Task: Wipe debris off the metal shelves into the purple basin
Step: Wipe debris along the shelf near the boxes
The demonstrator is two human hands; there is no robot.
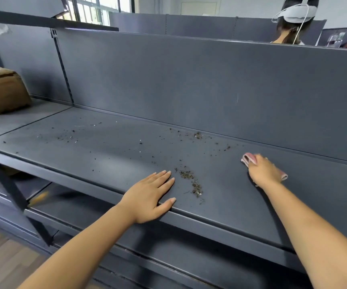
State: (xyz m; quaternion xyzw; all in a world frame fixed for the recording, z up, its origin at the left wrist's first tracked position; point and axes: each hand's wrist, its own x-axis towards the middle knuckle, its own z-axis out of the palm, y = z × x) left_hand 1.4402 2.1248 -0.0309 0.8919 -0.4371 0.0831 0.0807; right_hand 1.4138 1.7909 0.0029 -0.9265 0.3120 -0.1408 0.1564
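Left hand (149,195) rests flat-fingered beside debris (191,182) on the shelf (106,155); right hand (262,172) seemingly grips a pink cloth (247,158).

right hand (262,171) motion-blurred, its fingers hidden, pink cloth (248,159) mostly covered, cardboard box (1,88) cut off at left edge

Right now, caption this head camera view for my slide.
Right hand presses a pink cloth on the debris-strewn metal shelf; left hand rests flat.
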